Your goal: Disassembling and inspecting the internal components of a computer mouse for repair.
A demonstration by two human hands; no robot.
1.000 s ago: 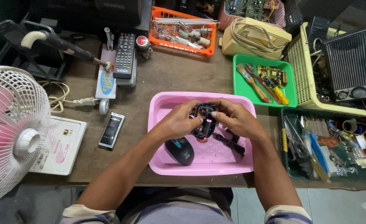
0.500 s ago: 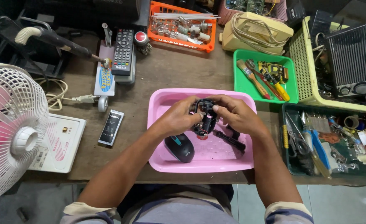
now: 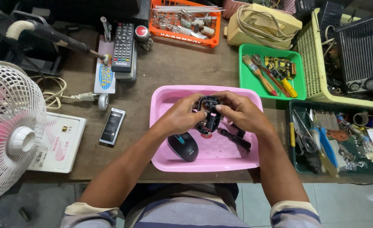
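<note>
Both my hands hold the opened lower half of a black computer mouse above a pink plastic tray. My left hand grips its left side, and my right hand grips its right side with fingertips at the top edge. The circuit board inside faces up. In the tray, below my left hand, lies the black mouse top shell with a teal stripe. A black screwdriver lies in the tray under my right wrist.
A white fan stands at left beside a white box and a flat black battery. Behind are a remote control, an orange basket, a green tray of tools and a dark tool tray.
My hands have stayed over the pink tray, turning the mouse base slightly. The camera view has shifted a little.
</note>
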